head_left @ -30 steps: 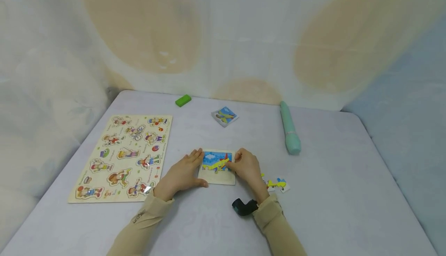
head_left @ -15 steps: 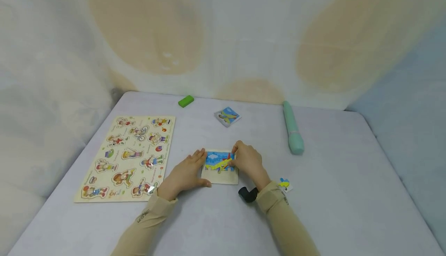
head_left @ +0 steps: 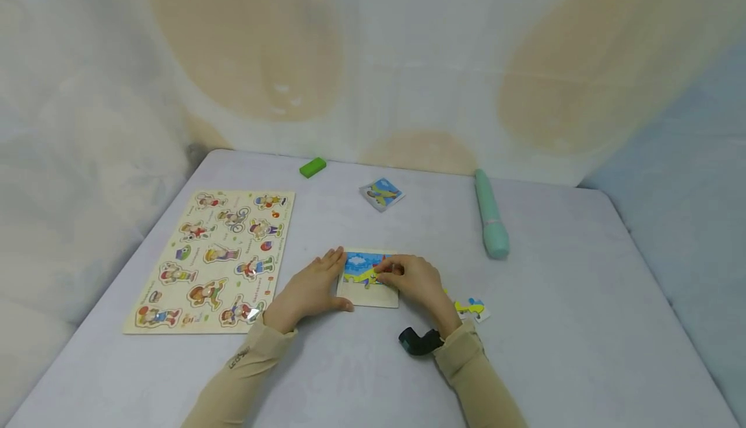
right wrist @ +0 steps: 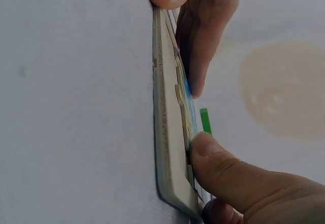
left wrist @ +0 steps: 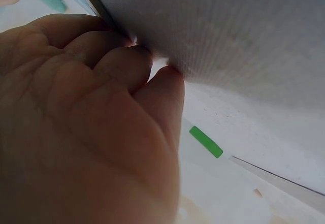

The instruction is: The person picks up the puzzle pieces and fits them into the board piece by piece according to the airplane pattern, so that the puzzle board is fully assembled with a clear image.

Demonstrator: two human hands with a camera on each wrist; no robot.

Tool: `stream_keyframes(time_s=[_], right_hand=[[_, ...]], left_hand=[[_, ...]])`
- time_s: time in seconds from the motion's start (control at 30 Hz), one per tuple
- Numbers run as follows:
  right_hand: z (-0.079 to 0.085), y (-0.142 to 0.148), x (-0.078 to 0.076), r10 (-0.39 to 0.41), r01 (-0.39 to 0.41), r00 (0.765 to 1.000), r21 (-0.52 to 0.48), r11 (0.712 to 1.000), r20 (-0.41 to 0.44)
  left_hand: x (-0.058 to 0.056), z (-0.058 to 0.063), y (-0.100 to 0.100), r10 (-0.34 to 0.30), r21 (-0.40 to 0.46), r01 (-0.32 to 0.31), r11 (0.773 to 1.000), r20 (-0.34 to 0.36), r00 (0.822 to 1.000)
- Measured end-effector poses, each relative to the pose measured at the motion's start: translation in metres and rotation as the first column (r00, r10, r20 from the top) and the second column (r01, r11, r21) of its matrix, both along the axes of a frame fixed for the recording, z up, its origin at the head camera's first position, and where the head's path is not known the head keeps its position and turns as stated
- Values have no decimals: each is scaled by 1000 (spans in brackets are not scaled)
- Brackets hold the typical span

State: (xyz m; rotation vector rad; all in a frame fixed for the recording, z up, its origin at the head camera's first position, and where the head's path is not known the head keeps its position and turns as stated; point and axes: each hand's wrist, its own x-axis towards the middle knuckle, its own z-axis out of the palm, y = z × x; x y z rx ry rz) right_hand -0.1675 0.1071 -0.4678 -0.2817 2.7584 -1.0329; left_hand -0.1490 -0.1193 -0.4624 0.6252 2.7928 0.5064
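My left hand (head_left: 309,291) is resting, fingers extended, against the puzzle board (head_left: 374,297) between my hands; my right hand (head_left: 418,280) is touching its pieces (head_left: 358,265), pinch unconfirmed. Uneven thumb pressure is risking dislodgement.

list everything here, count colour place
Small board: one, pale, centre
Fitted pieces: several, blue-yellow, atop it
Loose pieces: count unclear, yellow-blue, further right
Large puzzle board: one, cream, left
Card: one, blue-yellow, back middle
Block: one, green, back left
Tapered object: one, mint, back right
Angled object: one, black, front right
Table: one, whitish, beneath
Cloth walls: three, pale, around table
Sleeves: two, tan, forearms
Left hand: one, small board's edge
Right hand: one, over fitted pieces
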Motion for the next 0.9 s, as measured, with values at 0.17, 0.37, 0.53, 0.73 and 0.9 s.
stream_keyframes(time_s=[0.17,0.37,0.53,0.73,0.9], right_hand=[[-2,2,0,-7,7,1000,8,1000,-17],[-1,5,0,-33,33,999,-6,999,-9],[4,24,-4,91,-54,985,-245,968,144],[5,56,-5,188,-106,956,-332,937,225],[6,83,-1,219,-139,949,-327,935,224]], left_hand=[[0,1,1,-10,-7,10,1000,-4,1000],[1,3,1,-11,-2,11,1000,-8,1000],[1,5,-1,-11,6,11,1000,-13,1000],[3,4,-2,9,7,-9,1000,23,1000],[2,2,-1,0,11,0,1000,10,1000]])
